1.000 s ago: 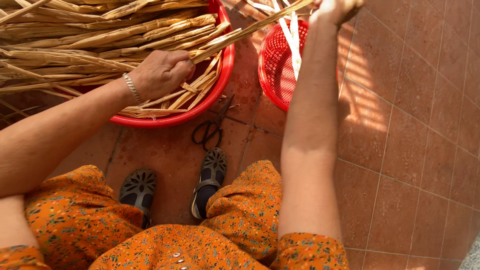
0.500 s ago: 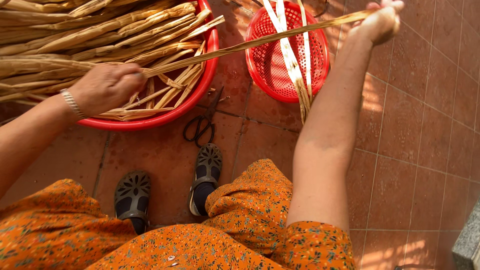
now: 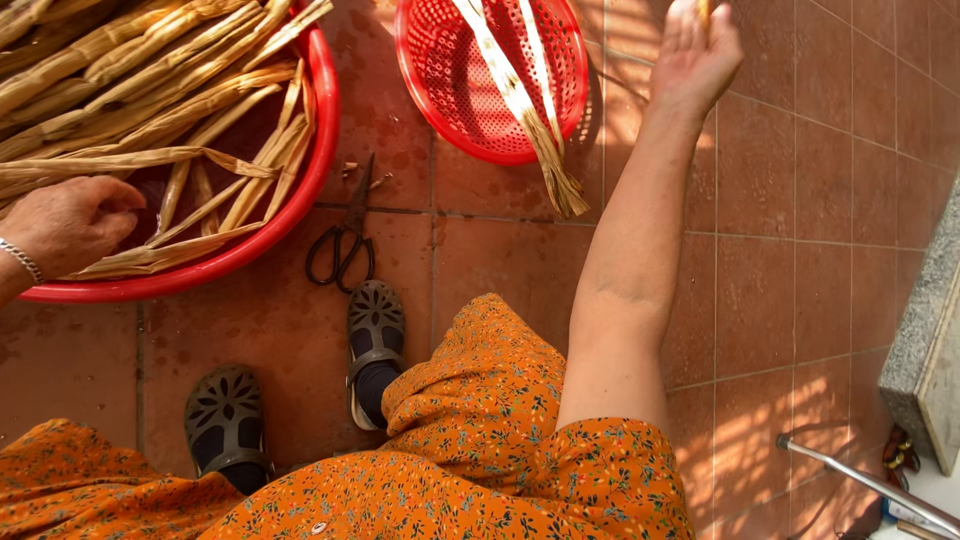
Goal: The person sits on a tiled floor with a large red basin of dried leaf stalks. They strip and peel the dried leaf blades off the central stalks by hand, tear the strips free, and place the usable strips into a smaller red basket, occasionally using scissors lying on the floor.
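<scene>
My left hand [image 3: 65, 225], a bracelet on its wrist, rests at the near rim of a big red basin [image 3: 305, 190]. Its fingers curl against the dried tan stalks [image 3: 170, 90] heaped inside; I cannot tell whether it grips one. My right hand [image 3: 695, 55] is raised at the top of the view, pinching the end of a thin pale strip [image 3: 704, 10] that runs out of frame. Left of that hand stands a red perforated basket [image 3: 440, 90] with a few long split strips [image 3: 525, 110] hanging over its near rim.
Black scissors [image 3: 345, 240] lie on the terracotta tiles between basin and basket. My dark sandals [image 3: 375, 345] [image 3: 225, 420] and orange floral lap fill the bottom. A grey stone ledge [image 3: 925, 340] and a metal rod [image 3: 860, 480] are at the right.
The long strip stretched between my hands is gone from my left hand. My right hand has pulled up and to the right. The view has shifted right.
</scene>
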